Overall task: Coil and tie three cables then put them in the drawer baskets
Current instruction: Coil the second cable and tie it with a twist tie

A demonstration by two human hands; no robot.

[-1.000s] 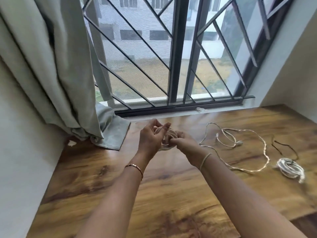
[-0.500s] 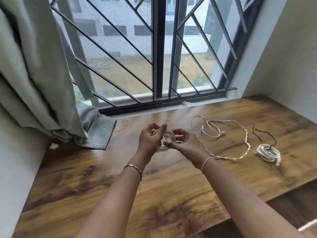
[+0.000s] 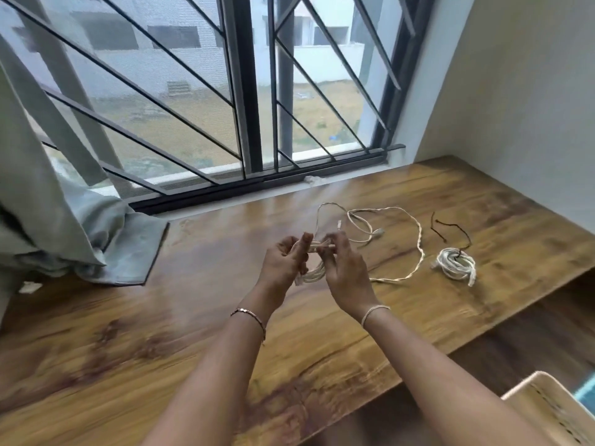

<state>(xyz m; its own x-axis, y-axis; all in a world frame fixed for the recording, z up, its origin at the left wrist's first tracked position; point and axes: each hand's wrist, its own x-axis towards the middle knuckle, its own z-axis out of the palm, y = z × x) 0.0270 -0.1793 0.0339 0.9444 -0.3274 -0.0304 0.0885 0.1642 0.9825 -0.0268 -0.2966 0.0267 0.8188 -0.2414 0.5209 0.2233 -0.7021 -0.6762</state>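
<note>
Cable-tying going on over wooden table (image 3: 193, 317)
Loose cable (image 3: 419, 249) lying at table's far side, tied coil (image 3: 455, 263) sitting nr table's rt edge; L hand (image 3: 283, 265) & R hand (image 3: 347, 272) — fingers curled — pinching a third coil (image 3: 314, 272) just above table's centre.

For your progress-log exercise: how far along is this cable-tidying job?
Done: one coiled cable lies on the tabletop, apparently tied. In hand: the left hand and right hand hold a second coil. Left: the loose cable is uncoiled, and no cable is in the basket.
</note>
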